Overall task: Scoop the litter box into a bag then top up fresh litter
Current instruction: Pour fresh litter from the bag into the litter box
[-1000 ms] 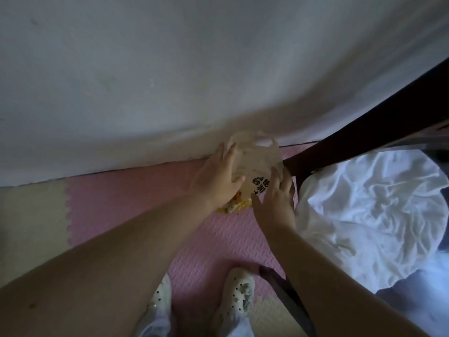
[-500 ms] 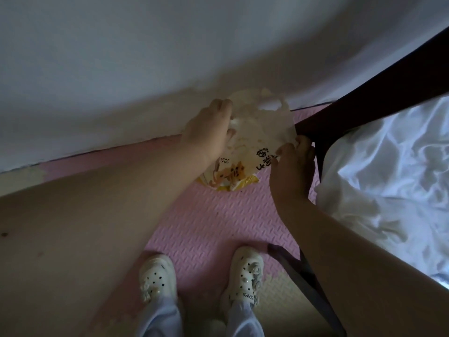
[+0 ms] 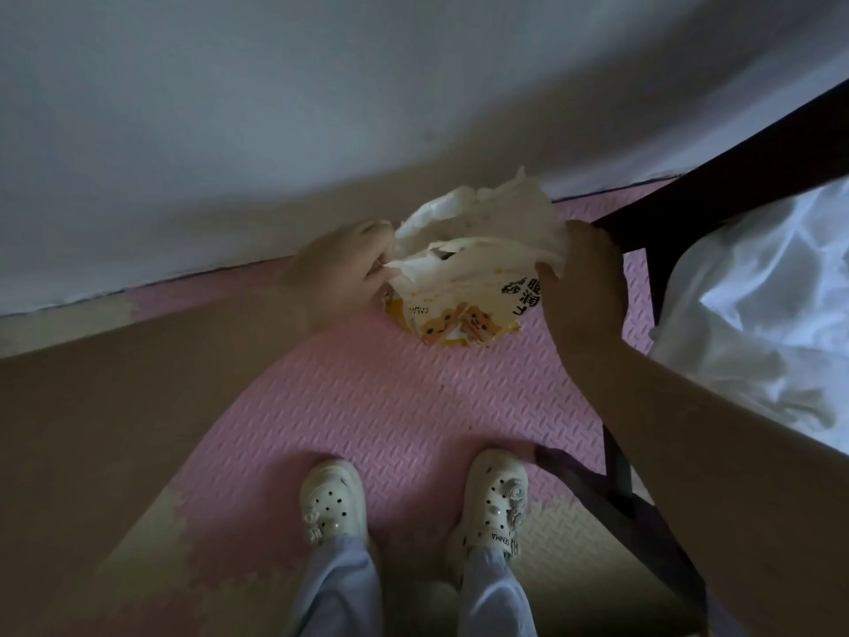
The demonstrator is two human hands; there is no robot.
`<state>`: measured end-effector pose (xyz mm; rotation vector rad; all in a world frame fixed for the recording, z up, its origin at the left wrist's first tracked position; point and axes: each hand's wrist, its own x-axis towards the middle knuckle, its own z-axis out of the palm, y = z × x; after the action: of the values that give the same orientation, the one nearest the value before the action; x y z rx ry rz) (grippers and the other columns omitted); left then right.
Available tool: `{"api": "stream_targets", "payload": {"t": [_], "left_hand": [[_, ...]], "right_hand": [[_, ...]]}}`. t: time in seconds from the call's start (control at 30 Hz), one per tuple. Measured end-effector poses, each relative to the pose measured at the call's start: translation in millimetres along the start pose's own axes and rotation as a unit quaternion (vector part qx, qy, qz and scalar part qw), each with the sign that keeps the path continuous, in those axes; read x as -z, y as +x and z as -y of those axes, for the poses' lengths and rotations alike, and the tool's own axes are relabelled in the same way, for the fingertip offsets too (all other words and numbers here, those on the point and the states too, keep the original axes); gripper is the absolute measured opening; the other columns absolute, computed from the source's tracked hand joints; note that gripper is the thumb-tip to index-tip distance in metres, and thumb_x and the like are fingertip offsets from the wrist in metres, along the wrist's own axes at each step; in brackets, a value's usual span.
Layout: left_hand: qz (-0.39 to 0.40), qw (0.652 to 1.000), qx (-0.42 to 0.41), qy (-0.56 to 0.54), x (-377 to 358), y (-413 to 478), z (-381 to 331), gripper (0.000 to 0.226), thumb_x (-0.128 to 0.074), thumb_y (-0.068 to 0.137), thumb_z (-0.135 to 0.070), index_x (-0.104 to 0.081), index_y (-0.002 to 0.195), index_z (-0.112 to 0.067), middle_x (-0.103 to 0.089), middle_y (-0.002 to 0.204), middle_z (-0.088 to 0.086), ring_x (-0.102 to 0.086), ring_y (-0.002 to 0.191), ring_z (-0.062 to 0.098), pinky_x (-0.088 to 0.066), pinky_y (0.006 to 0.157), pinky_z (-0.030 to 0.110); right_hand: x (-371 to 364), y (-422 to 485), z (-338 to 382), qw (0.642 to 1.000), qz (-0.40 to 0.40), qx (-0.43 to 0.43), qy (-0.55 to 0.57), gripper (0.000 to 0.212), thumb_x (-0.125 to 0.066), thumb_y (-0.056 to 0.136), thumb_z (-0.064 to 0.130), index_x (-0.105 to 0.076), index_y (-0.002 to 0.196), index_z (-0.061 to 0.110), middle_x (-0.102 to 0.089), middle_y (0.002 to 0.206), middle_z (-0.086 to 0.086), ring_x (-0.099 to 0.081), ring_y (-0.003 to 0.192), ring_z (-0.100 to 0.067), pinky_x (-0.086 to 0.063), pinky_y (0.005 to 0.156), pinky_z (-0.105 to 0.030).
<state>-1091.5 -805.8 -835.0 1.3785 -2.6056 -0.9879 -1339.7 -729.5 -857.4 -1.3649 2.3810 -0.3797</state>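
Note:
A white and yellow cat-litter bag [image 3: 464,296] with cartoon cats and black lettering stands on the pink foam floor mat [image 3: 395,397] against the wall. My left hand [image 3: 340,273] pinches the left side of its crumpled top. My right hand [image 3: 583,278] grips the right side of the top. Between the hands the torn mouth of the bag gapes a little. No litter box or scoop is in view.
A pale wall [image 3: 321,108] runs just behind the bag. A dark wooden bed frame [image 3: 716,186] with a white sheet [image 3: 753,314] stands at the right. A dark strap [image 3: 615,489] hangs by my right arm. My feet in white clogs [image 3: 335,498] stand on the mat.
Both hands have shifted from the bag's front to the two sides of its top, and the mouth has been pulled wider. The view has tilted down toward my feet.

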Motion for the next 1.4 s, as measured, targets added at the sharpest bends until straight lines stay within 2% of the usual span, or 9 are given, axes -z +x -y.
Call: {"api": "stream_targets", "payload": {"t": [0.1,0.27,0.43,0.6,0.77,0.93,1.07,1.27,1.4], "left_hand": [[-0.024,0.999,0.033,-0.035,-5.3,-11.5,-1.4,0.023,-0.062,0.090,-0.016,-0.044,0.076,-0.013,-0.042,0.073,-0.005,-0.043,0.069,0.019,-0.028,0.053,0.028],[-0.028,0.989,0.107,-0.100,-11.6,-30.9,-13.3,0.018,-0.059,0.091,-0.013,-0.049,0.078,-0.007,-0.053,0.074,-0.004,-0.041,0.064,-0.002,-0.024,0.050,0.013],[-0.050,0.980,0.132,-0.139,17.7,-69.7,-36.4,0.029,-0.061,0.089,-0.009,-0.040,0.070,-0.015,-0.056,0.077,0.002,-0.062,0.094,0.023,-0.035,0.059,0.029],[-0.161,0.975,0.117,-0.102,119.6,-118.5,-89.7,0.028,-0.066,0.086,-0.013,-0.043,0.073,-0.019,-0.044,0.069,-0.011,-0.044,0.067,0.016,-0.020,0.057,0.029],[-0.264,0.960,0.089,-0.031,256.8,-201.0,-170.4,0.018,-0.067,0.086,-0.013,-0.052,0.077,-0.010,-0.053,0.072,-0.003,-0.051,0.068,0.022,-0.033,0.056,0.029],[-0.426,0.898,0.112,-0.008,369.9,-295.5,-264.0,0.014,-0.065,0.090,-0.016,-0.055,0.083,-0.008,-0.064,0.083,0.006,-0.059,0.077,0.022,-0.046,0.063,0.034],[-0.553,0.814,0.171,-0.047,430.0,-358.5,-319.7,0.011,-0.064,0.090,-0.017,-0.055,0.084,-0.016,-0.060,0.082,-0.007,-0.054,0.078,0.007,-0.040,0.063,0.016],[-0.605,0.765,0.218,-0.032,493.8,-436.3,-349.4,0.020,-0.062,0.091,-0.019,-0.046,0.089,-0.031,-0.062,0.084,-0.007,-0.058,0.078,0.012,-0.047,0.063,0.030],[-0.621,0.744,0.244,-0.036,511.3,-491.9,-344.8,0.013,-0.062,0.091,-0.021,-0.052,0.100,-0.024,-0.066,0.092,-0.004,-0.061,0.081,0.014,-0.047,0.066,0.029]], "right_hand": [[1.8,-4.6,4.8,0.999,0.028,-0.008,-0.024,0.022,-0.059,0.090,0.017,-0.058,0.109,0.006,-0.061,0.110,-0.014,-0.056,0.104,-0.032,-0.043,0.081,-0.033],[20.3,-27.4,4.6,0.997,0.054,-0.044,-0.020,0.017,-0.057,0.091,0.018,-0.063,0.104,0.008,-0.066,0.098,-0.011,-0.060,0.091,-0.029,-0.035,0.070,-0.026],[65.5,-54.1,22.2,0.996,0.079,-0.026,-0.030,0.012,-0.058,0.089,0.018,-0.063,0.092,0.008,-0.064,0.085,-0.009,-0.050,0.074,-0.022,-0.033,0.063,-0.028],[156.0,-84.1,85.1,0.997,0.059,-0.021,0.049,0.014,-0.061,0.087,0.022,-0.061,0.078,0.011,-0.057,0.067,-0.001,-0.052,0.067,-0.023,-0.033,0.057,-0.029],[284.7,-130.4,165.5,0.991,0.024,0.056,0.118,0.016,-0.063,0.085,0.025,-0.062,0.075,0.012,-0.060,0.069,-0.001,-0.057,0.069,-0.022,-0.036,0.058,-0.029],[418.1,-193.5,254.7,0.956,-0.067,0.150,0.245,0.016,-0.071,0.083,0.025,-0.070,0.096,0.016,-0.063,0.083,0.012,-0.061,0.080,-0.012,-0.049,0.072,-0.027],[502.0,-235.6,322.9,0.930,-0.087,0.221,0.280,0.016,-0.073,0.080,0.022,-0.070,0.096,0.022,-0.057,0.079,0.021,-0.059,0.079,-0.009,-0.046,0.071,-0.024],[567.4,-290.2,402.9,0.903,-0.071,0.304,0.295,0.019,-0.071,0.081,0.018,-0.069,0.096,0.030,-0.062,0.076,0.014,-0.057,0.070,-0.009,-0.048,0.066,-0.029],[574.0,-329.1,437.8,0.888,-0.068,0.347,0.294,0.018,-0.072,0.080,0.017,-0.071,0.095,0.026,-0.063,0.077,0.010,-0.058,0.071,-0.014,-0.043,0.065,-0.026]]}}
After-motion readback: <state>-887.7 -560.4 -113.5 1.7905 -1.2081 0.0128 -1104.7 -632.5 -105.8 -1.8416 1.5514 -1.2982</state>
